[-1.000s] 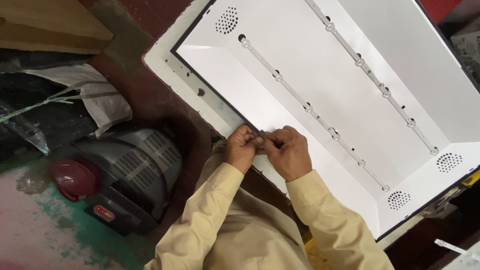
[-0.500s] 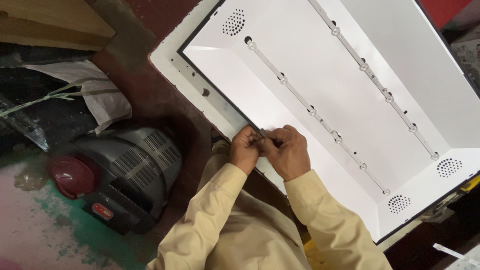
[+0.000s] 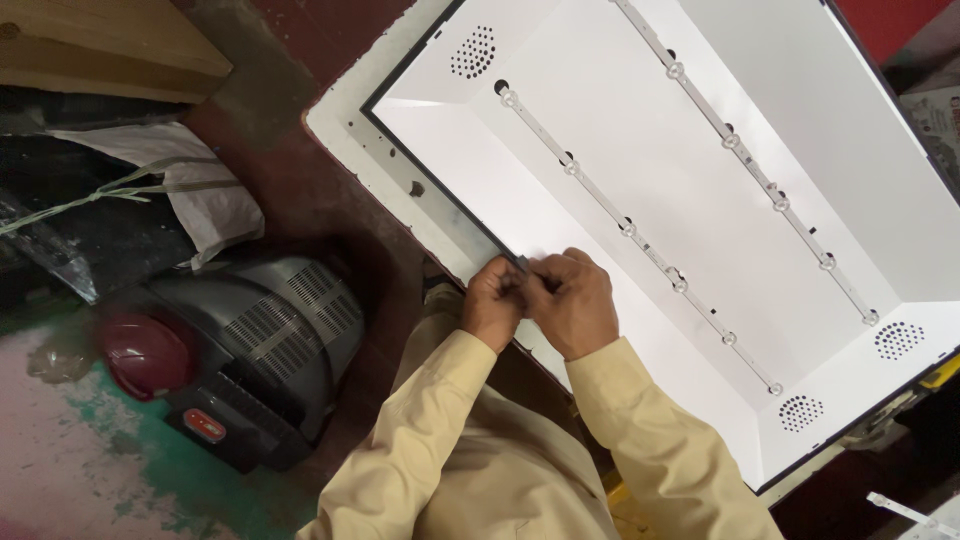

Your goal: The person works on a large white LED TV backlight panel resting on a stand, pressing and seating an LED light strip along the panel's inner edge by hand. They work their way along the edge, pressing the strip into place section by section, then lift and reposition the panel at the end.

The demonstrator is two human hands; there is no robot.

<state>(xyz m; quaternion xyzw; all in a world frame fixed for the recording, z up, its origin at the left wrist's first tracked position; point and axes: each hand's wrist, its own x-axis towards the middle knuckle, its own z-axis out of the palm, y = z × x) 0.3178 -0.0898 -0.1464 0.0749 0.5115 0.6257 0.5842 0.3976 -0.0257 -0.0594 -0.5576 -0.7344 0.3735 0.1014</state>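
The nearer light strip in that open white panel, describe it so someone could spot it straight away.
Find the big white panel that fills the right of the view. Two thin strips studded with small round lenses run diagonally across it. The nearer light strip is the lower one, passing just above both hands, closer than the far strip.

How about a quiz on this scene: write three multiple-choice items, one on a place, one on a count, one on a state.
1. Where are the left hand and the right hand?
A. On the grey machine
B. At the near edge of the white panel
C. On the wooden board

2. How many studded strips run across the panel?
A. One
B. Two
C. Four

3. How are the hands set?
A. Close together, pinching a small dark piece
B. Flat and wide apart
C. Lifted clear of everything

Answers: B, both hands meet at the panel's rim; B, two long strips lie side by side; A, the fingers close on the piece between them.
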